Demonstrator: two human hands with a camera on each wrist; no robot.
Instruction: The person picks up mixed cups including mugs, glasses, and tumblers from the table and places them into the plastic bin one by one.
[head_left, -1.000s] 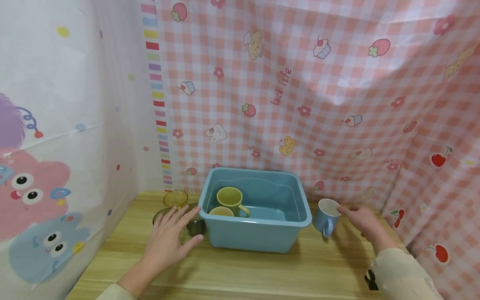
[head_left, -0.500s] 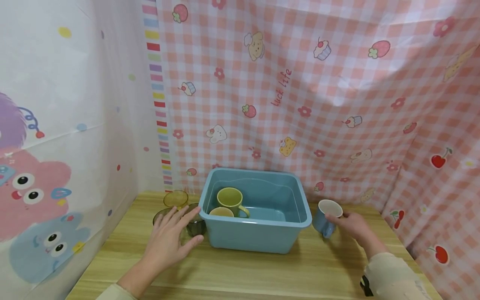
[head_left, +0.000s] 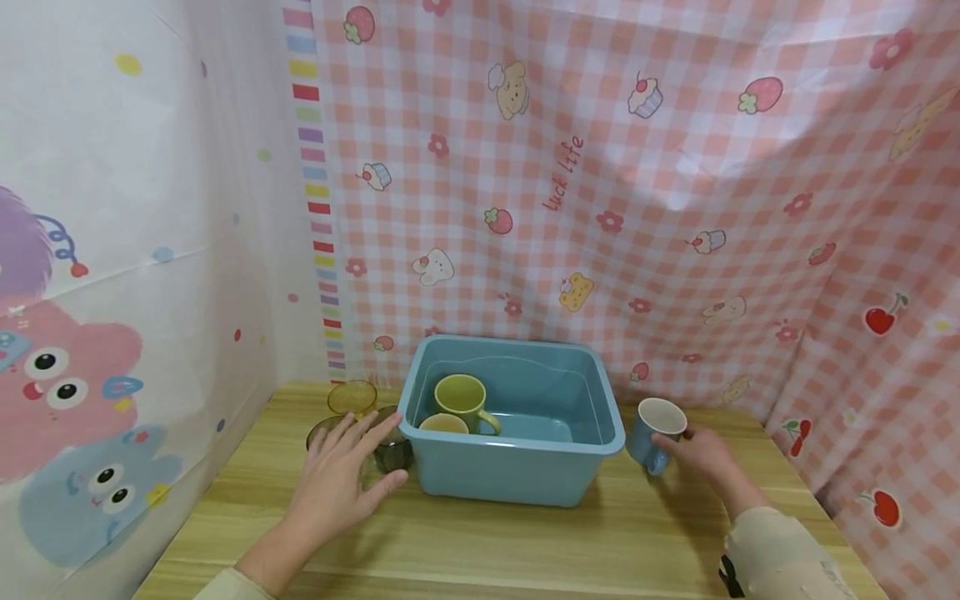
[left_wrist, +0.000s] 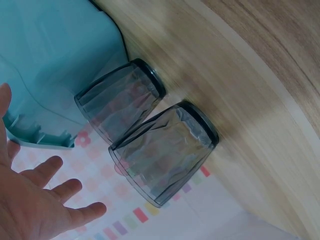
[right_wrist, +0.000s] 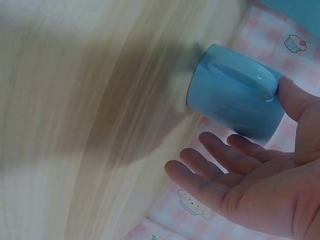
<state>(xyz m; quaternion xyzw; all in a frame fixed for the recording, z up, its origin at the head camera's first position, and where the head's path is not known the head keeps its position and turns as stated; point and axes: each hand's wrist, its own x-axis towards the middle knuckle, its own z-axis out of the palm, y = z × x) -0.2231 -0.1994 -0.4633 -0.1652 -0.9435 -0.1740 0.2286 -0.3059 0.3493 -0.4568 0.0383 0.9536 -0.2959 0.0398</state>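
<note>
Two cups [head_left: 461, 400] sit in the blue bin [head_left: 498, 472] by the far edge of the table [head_left: 487, 546]. Your right hand [head_left: 708, 458] has its thumb touching the blue mug [right_wrist: 230, 102], near the far right corner; I can't tell if it grips. Your left hand [head_left: 333, 479], fingers spread, is by the dark glasses [left_wrist: 165, 155].
</note>
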